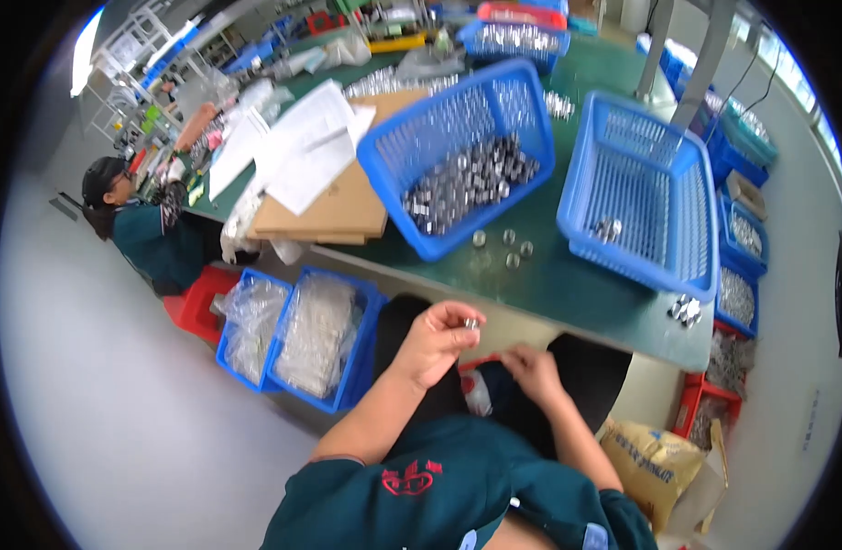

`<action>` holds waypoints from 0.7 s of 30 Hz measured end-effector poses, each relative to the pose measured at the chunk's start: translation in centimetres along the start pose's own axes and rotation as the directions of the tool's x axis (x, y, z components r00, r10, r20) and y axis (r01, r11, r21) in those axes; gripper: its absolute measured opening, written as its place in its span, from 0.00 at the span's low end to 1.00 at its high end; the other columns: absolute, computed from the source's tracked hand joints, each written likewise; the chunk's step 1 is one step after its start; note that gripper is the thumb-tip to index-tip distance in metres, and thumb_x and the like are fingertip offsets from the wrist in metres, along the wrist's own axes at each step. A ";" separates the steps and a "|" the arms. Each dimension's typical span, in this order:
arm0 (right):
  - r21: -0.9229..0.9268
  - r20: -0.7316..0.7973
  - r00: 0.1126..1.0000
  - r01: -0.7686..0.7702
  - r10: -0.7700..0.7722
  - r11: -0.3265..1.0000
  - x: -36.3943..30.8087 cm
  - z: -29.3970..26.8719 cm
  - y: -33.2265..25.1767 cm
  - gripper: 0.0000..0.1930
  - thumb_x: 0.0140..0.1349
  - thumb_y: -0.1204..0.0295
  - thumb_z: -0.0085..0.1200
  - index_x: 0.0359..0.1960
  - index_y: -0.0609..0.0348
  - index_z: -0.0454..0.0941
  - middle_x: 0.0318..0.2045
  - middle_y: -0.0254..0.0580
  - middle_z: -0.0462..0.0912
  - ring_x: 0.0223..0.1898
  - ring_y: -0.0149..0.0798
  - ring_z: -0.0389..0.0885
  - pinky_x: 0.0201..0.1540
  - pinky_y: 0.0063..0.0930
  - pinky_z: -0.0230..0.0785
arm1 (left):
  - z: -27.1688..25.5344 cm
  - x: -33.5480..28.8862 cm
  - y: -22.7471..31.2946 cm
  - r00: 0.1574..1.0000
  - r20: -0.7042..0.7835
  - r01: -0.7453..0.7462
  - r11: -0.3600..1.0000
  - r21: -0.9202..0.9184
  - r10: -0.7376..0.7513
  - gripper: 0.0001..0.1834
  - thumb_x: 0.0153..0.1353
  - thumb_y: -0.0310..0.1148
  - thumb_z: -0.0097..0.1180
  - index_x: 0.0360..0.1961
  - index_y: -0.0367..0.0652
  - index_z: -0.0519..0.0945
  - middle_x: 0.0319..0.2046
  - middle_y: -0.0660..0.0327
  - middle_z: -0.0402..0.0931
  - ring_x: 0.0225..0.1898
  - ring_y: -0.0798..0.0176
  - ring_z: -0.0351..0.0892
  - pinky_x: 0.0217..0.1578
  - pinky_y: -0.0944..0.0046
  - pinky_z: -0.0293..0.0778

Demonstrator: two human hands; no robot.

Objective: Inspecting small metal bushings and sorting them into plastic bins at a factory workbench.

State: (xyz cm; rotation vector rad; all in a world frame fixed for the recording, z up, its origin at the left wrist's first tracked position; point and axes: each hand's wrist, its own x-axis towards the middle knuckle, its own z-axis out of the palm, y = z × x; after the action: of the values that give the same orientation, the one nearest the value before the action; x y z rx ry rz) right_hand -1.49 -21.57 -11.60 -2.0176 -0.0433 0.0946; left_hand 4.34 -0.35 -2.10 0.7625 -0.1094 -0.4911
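Observation:
My left hand (434,346) is closed over my lap, pinching a small shiny metal ring-shaped part (471,324) between thumb and fingers. To its right and a little lower, my right hand (533,373) is smeared by motion, its fingers bent. Whether it holds anything cannot be made out. Close to it, a red-edged bag with a white patch (477,390) lies between my legs. Ahead on the table, a tilted blue basket (382,174) holds many small metal parts (467,183). Several loose metal rings (509,236) sit in front of it.
Right of it stands another blue basket (577,197) with a few parts inside; more parts (685,311) lie by the table corner. Cardboard (325,209) and papers (302,151) are at left. Blue bins (366,312) stand below. A person (155,234) sits far left.

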 end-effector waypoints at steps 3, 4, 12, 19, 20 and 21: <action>0.166 -0.061 0.993 -0.086 0.097 0.982 -1.1 -1.7 -5.1 0.07 0.63 0.73 0.57 0.40 0.61 0.81 0.22 0.45 0.80 0.23 0.31 0.78 0.28 0.25 0.71 | 0.4 -2.1 0.6 0.995 -0.040 0.094 0.995 -0.043 -0.095 0.14 0.57 0.17 0.58 0.46 0.38 0.79 0.45 0.56 0.80 0.40 0.64 0.81 0.46 0.63 0.77; 0.165 -0.062 0.995 -0.066 0.077 0.984 -1.6 -2.2 -6.8 0.07 0.63 0.74 0.57 0.41 0.62 0.80 0.23 0.45 0.80 0.23 0.33 0.79 0.28 0.25 0.71 | 0.4 -3.1 0.4 0.994 -0.046 0.096 0.995 -0.032 -0.098 0.14 0.57 0.17 0.58 0.46 0.38 0.79 0.46 0.55 0.79 0.38 0.64 0.80 0.43 0.64 0.77; -0.016 -0.104 0.931 0.350 -0.349 0.937 -2.9 -1.7 -12.1 0.06 0.55 0.77 0.62 0.33 0.60 0.78 0.24 0.43 0.81 0.25 0.44 0.83 0.26 0.31 0.74 | -0.5 -5.8 -0.8 0.997 -0.015 0.082 0.986 0.142 -0.080 0.15 0.60 0.15 0.55 0.48 0.36 0.78 0.42 0.57 0.78 0.38 0.65 0.79 0.43 0.67 0.77; -0.260 -0.032 0.893 0.427 -0.449 0.866 -3.2 -2.0 -13.5 0.06 0.53 0.77 0.62 0.30 0.59 0.77 0.23 0.42 0.80 0.24 0.45 0.81 0.24 0.30 0.73 | -0.3 -6.6 -0.5 0.999 -0.040 0.027 0.951 0.308 -0.015 0.19 0.58 0.13 0.55 0.51 0.35 0.74 0.41 0.55 0.78 0.38 0.64 0.81 0.43 0.65 0.80; -0.353 0.027 0.890 0.435 -0.456 0.828 -3.3 -2.2 -13.8 0.05 0.53 0.78 0.62 0.30 0.59 0.77 0.23 0.42 0.80 0.23 0.45 0.81 0.24 0.29 0.72 | 0.0 -6.7 -0.3 0.999 -0.036 0.007 0.906 0.423 0.009 0.20 0.59 0.13 0.56 0.52 0.35 0.74 0.41 0.55 0.78 0.39 0.64 0.81 0.44 0.65 0.81; -0.355 0.029 0.890 0.434 -0.454 0.828 -3.3 -1.8 -13.5 0.05 0.53 0.78 0.62 0.30 0.59 0.77 0.23 0.42 0.80 0.23 0.45 0.81 0.24 0.29 0.72 | 0.1 -6.8 -0.2 0.999 -0.029 -0.012 0.847 0.531 0.032 0.20 0.59 0.13 0.56 0.54 0.34 0.73 0.41 0.55 0.79 0.40 0.65 0.81 0.44 0.65 0.81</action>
State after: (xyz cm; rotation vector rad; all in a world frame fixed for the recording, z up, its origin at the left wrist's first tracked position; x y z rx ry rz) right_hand -4.49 -17.62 1.50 -2.3138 -0.5292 -0.2899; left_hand -1.75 2.64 -1.58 1.3159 -0.2258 -0.4267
